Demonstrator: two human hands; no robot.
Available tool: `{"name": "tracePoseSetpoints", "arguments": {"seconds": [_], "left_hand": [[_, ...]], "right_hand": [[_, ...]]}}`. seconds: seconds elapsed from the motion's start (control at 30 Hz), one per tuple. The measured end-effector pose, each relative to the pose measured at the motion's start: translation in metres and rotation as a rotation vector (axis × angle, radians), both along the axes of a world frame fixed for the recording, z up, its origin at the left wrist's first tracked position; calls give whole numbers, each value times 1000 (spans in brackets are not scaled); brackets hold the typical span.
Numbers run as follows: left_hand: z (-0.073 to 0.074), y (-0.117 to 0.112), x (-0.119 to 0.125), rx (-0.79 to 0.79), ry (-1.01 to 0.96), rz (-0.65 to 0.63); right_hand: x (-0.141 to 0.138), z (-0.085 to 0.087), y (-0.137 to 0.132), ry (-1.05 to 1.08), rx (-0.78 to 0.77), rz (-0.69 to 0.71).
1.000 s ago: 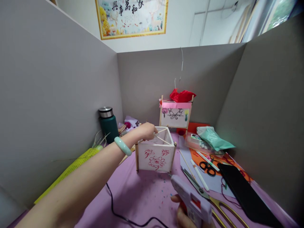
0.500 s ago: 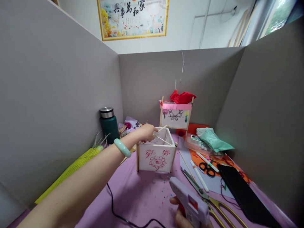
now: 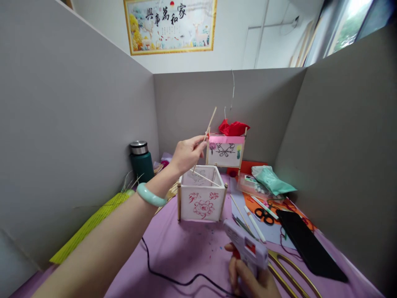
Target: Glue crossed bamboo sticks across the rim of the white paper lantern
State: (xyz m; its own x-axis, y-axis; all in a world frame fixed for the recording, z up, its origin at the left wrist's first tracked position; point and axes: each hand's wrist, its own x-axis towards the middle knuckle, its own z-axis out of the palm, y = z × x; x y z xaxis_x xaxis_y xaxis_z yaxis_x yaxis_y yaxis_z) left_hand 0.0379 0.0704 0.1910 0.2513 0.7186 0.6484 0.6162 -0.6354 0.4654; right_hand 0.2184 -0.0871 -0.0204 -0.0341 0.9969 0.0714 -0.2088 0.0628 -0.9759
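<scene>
1. The left hand (image 3: 186,154) pinches a thin wooden stick (image 3: 211,118) between thumb and fingertips, holding it tilted above the paper lantern (image 3: 201,200).
2. The right hand (image 3: 252,281) is closed around a lilac plastic glue gun (image 3: 246,247).
3. The paper lantern, square and white with red flower drawings, stands on a purple tablecloth (image 3: 186,258).
4. Grey partition boards (image 3: 77,124) enclose the desk.
5. A gold-framed picture (image 3: 170,25) on the wall beyond bears Chinese calligraphy.

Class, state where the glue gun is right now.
In the head view the glue gun is low, right of centre, held in the right hand, in front of the white paper box and left of the scissors.
</scene>
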Motion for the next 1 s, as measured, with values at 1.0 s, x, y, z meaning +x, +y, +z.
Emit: {"name": "tracePoseSetpoints", "arguments": {"seconds": [1.0], "left_hand": [[-149, -173, -65, -249, 20, 40]], "right_hand": [[-18, 40, -59, 229, 153, 168]]}}
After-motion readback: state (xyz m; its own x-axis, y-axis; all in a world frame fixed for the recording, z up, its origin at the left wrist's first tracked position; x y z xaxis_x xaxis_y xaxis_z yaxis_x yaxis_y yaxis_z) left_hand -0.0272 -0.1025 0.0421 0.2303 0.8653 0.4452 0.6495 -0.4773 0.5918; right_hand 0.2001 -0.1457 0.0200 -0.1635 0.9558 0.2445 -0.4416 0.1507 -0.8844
